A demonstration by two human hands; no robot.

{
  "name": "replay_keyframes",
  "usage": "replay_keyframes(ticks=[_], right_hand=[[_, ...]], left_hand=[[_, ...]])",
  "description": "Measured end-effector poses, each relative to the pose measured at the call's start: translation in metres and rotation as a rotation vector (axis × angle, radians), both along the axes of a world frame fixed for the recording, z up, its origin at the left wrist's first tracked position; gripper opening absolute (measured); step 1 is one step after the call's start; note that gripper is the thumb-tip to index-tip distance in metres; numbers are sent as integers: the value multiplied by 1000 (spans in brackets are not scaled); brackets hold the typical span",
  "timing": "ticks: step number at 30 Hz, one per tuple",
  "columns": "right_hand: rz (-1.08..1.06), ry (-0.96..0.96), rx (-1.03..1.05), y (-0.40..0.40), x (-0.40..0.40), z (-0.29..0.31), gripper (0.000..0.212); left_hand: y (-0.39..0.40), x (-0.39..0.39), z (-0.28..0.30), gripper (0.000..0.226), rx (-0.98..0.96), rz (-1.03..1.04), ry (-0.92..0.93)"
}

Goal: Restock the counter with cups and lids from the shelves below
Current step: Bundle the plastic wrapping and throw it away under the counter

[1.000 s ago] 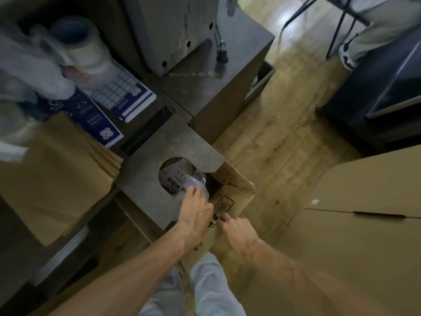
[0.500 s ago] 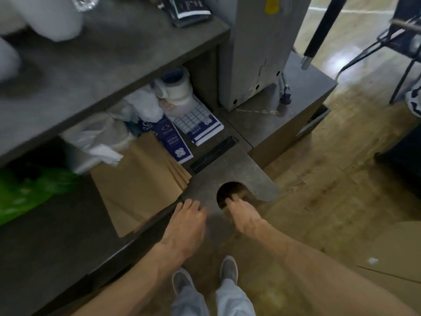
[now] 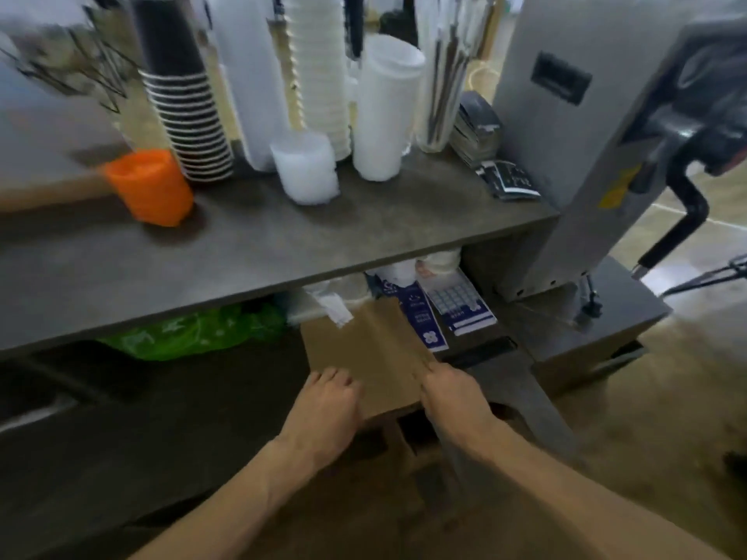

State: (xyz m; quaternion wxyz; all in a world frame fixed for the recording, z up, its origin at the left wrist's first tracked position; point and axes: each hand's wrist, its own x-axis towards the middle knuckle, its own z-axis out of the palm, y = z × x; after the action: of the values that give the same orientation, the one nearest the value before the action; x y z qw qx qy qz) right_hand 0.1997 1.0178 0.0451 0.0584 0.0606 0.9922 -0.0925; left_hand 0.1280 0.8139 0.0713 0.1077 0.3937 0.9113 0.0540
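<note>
My left hand (image 3: 323, 410) and right hand (image 3: 454, 398) flat, fingers relaxed, on the brown paper bags (image 3: 364, 353) on the lower shelf (image 3: 537, 402), cup stacks (image 3: 186, 115) on the tabletop (image 3: 283, 244) above

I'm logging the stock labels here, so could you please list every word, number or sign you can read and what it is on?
None can be read.
Blue leaflet on the lower shelf: white print and a flower mark, blurred.
Calendar-like card: grid of cells, too small.
Black packets on the counter: white print, blurred.
Grey machine: black plate and yellow sticker, unreadable.
Black cup stack: no text visible.
</note>
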Motion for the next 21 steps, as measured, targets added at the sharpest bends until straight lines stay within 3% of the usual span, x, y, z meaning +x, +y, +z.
replay_keyframes(ticks=[9, 15, 21], right_hand=[[271, 366, 96, -277, -106, 113, 15], [451, 407, -5, -467, -163, 152, 21], [673, 411, -92, -617, -218, 174, 22]], left_hand=[[-272, -54, 79, 12, 124, 267, 322], [-478, -73, 126, 20, 188, 482, 423], [-622, -97, 142, 25, 150, 767, 524]])
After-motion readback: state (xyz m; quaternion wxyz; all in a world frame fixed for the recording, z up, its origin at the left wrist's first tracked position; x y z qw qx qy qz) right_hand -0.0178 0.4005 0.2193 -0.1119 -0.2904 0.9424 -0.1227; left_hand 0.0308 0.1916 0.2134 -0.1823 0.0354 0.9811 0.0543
